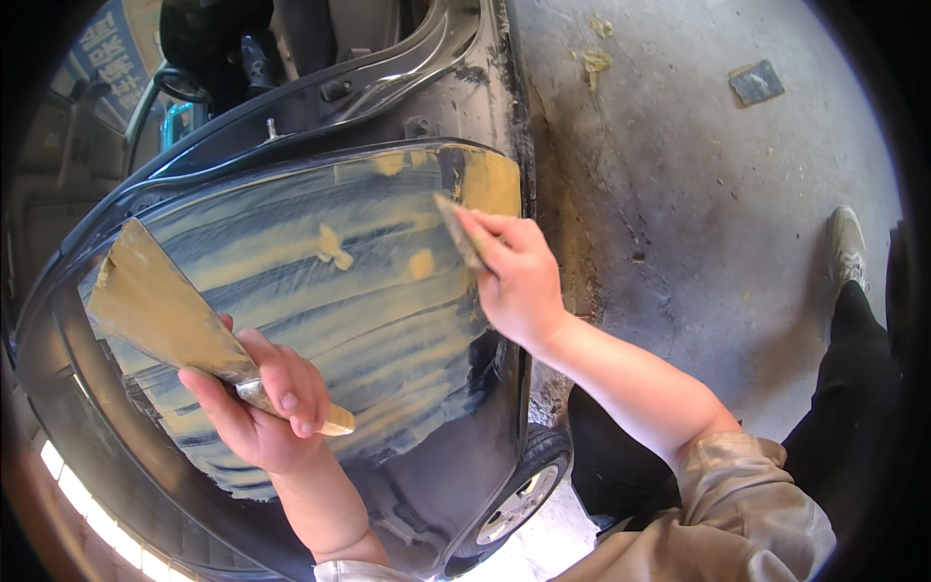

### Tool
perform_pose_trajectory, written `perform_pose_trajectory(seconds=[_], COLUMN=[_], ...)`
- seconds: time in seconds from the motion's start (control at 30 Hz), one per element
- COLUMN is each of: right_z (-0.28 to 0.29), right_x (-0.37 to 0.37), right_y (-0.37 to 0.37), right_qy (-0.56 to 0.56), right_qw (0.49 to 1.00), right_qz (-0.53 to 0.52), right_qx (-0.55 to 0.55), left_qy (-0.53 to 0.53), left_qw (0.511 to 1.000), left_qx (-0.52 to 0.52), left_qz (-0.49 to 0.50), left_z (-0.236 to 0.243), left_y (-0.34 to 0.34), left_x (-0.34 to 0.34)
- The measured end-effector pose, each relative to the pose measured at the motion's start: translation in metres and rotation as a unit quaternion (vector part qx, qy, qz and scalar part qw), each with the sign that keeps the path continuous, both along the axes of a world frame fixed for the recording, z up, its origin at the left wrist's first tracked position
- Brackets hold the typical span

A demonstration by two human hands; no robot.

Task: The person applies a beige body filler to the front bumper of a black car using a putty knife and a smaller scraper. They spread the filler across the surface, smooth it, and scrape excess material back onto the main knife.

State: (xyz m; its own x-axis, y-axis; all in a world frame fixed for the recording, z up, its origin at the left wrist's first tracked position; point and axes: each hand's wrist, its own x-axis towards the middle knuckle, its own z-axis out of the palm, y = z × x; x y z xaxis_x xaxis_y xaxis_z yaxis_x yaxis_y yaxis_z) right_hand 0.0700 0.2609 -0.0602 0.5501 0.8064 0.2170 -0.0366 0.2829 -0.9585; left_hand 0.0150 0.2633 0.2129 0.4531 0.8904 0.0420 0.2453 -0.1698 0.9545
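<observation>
Two pinches: left hand (267, 407), wide tan metal scraper (160, 301), likely stiff, hold wooden handle (337, 420); right hand (524, 281), flat grey spreader (454, 229), twelve o'clock.

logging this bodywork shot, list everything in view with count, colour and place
car: 1, black, left to centre
filler: many streaks, tan, on car
wide knife: 1, tan-smeared, in left hand
spreader: 1, greyish tan, in right hand
wheel: 1, black and silver, lower centre
floor: 1, grey, right
square scrap: 1, dark, upper right
yellow scraps: a few, floor, top
sign: 1, blue, upper left
shoe: 1, pale, right
sleeves: 2, beige, lower edge
hands: 2, bare, left and centre
</observation>
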Motion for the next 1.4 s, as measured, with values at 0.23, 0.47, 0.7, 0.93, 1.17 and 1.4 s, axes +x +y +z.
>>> perform_pose_trajectory(seconds=[0.23, 0.47, 0.7, 0.93, 1.17, 1.4], right_z=[-0.004, -0.06, -0.038, 0.001, 0.008, 0.049], right_x=[0.005, 0.008, -0.013, -0.013, 0.032, 0.121], right_y=[-0.025, 0.023, 0.005, -0.031, -0.051, -0.069], right_qy=[-0.024, 0.223, 0.164, 0.011, 0.093, 0.423], right_qw=[0.997, 0.959, 0.979, 0.999, 0.992, 0.859], right_qz=[0.04, 0.067, 0.068, 0.03, 0.08, 0.149], right_qx=[0.058, -0.16, -0.095, 0.038, 0.027, 0.248], left_qy=[-0.018, -0.01, -0.006, -0.005, 0.109, 0.333], left_qw=[1.0, 1.0, 1.0, 1.0, 0.992, 0.896], left_qx=[-0.003, 0.009, 0.017, 0.006, -0.061, -0.27], left_qz=[0.0, -0.011, -0.019, -0.015, -0.005, -0.116], left_z=[0.002, 0.001, 0.004, 0.001, 0.004, 0.0], left_y=[0.002, 0.001, 0.002, 0.003, -0.006, -0.004], left_x=[-0.003, 0.002, 0.003, 0.003, -0.001, 0.019])
